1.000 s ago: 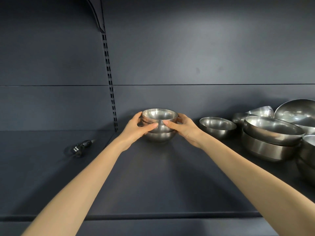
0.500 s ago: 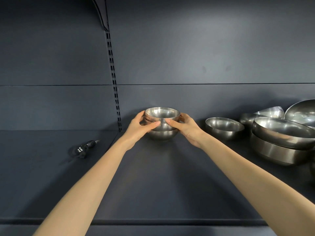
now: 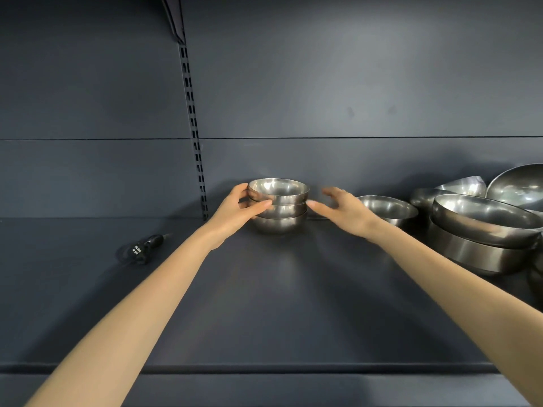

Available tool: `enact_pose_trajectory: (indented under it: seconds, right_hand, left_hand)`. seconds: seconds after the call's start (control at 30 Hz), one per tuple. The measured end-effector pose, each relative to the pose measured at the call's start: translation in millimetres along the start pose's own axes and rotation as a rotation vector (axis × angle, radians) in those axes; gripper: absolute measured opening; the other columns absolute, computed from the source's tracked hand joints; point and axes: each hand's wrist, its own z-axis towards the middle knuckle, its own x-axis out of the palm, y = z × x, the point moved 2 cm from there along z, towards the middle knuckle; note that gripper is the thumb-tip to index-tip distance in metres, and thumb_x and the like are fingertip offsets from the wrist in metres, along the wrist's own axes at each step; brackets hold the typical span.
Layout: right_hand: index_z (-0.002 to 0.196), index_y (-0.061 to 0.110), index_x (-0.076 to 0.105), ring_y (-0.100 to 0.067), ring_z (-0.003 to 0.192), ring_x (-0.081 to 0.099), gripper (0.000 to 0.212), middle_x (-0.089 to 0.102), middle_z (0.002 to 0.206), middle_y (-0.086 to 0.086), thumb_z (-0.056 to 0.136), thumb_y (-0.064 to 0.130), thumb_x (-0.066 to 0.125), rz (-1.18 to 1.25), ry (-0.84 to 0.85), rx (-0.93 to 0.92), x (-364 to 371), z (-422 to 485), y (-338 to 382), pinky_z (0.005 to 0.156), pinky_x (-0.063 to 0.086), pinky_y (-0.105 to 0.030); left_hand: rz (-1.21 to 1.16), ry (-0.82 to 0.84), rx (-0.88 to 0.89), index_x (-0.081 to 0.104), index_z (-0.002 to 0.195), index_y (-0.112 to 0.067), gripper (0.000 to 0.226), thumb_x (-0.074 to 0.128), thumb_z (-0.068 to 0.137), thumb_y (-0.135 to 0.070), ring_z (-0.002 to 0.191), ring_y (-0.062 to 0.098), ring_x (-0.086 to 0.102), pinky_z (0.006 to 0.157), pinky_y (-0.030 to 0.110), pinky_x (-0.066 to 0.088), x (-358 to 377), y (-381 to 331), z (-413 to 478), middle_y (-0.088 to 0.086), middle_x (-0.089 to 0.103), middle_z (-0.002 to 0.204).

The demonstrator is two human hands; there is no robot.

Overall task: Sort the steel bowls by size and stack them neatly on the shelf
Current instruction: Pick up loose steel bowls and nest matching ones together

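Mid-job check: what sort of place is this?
Probably a shop or stockroom shelving bay: a dark metal shelf, a slotted upright on the back panel, a stack of small bowls and loose bigger bowls at right.

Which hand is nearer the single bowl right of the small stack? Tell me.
Right. The right hand hovers open left of the single bowl; the left hand holds the small stack, farther left.
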Motion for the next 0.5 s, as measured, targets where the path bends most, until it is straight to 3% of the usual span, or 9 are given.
enact_pose_trajectory:
  seconds: [0.1, 0.2, 0.27, 0.33, 0.4, 0.5]
  right_hand:
    - [0.138, 0.009, 0.044, -0.027, 0.128, 0.044, 0.053, 0.047, 0.138, -0.011, 0.093, 0.031, 0.06, -0.479, -0.043, -0.045, -21.9, -10.0, -12.9, 0.103, 0.037, -0.035]
    - [0.132, 0.012, 0.048, -0.029, 0.122, 0.05, 0.041, 0.053, 0.132, -0.008, 0.094, 0.025, 0.056, -0.757, -0.04, 0.006, -34.7, -24.6, -25.5, 0.093, 0.047, -0.041]
    - [0.132, 0.015, 0.049, -0.03, 0.116, 0.055, 0.038, 0.057, 0.128, -0.008, 0.095, 0.021, 0.054, -0.834, -0.069, 0.029, -39.3, -32.3, -29.3, 0.088, 0.049, -0.038]
    - [0.124, 0.012, 0.053, -0.031, 0.11, 0.059, 0.029, 0.061, 0.121, -0.009, 0.096, 0.017, 0.052, -0.897, -0.116, 0.046, -41.4, -35.5, -31.1, 0.08, 0.047, -0.034]
    - [0.115, 0.008, 0.057, -0.032, 0.108, 0.059, 0.021, 0.062, 0.116, -0.011, 0.096, 0.015, 0.051, -0.93, -0.137, 0.065, -42.3, -38.0, -31.0, 0.073, 0.042, -0.034]
    - [0.112, 0.008, 0.059, -0.033, 0.107, 0.058, 0.019, 0.062, 0.114, -0.012, 0.096, 0.014, 0.051, -0.906, -0.154, 0.064, -43.2, -41.1, -31.1, 0.073, 0.044, -0.035]
  left_hand:
    - [0.023, -0.006, 0.003, 0.054, 0.103, -0.023, 0.013, 0.062, 0.093, -0.022, 0.089, -0.009, 0.064, 0.084, 0.017, 0.048, 1.7, -1.4, -7.1, -0.028, 0.067, 0.096]
    - [0.046, -0.028, 0.008, 0.054, 0.097, -0.03, 0.011, 0.059, 0.095, -0.021, 0.082, -0.016, 0.061, 0.077, 0.012, 0.046, 3.0, -3.4, -12.7, -0.028, 0.065, 0.093]
    - [0.075, -0.052, 0.01, 0.052, 0.094, -0.034, 0.013, 0.058, 0.096, -0.022, 0.082, -0.014, 0.06, 0.08, 0.013, 0.045, 3.5, -5.7, -14.8, -0.022, 0.062, 0.097]
    - [0.091, -0.105, 0.016, 0.051, 0.097, -0.034, 0.012, 0.059, 0.095, -0.024, 0.099, -0.003, 0.055, 0.092, 0.022, 0.042, 4.8, -8.3, -15.7, -0.014, 0.057, 0.108]
    - [0.112, -0.163, 0.031, 0.051, 0.116, -0.027, 0.023, 0.059, 0.095, -0.026, 0.115, 0.004, 0.044, 0.097, 0.025, 0.036, 8.5, -12.9, -18.2, -0.013, 0.047, 0.118]
    - [0.154, -0.21, 0.106, 0.046, 0.131, -0.02, 0.038, 0.058, 0.095, -0.024, 0.117, 0.002, 0.041, 0.087, 0.013, 0.035, 20.3, -22.5, -25.1, -0.014, 0.043, 0.122]
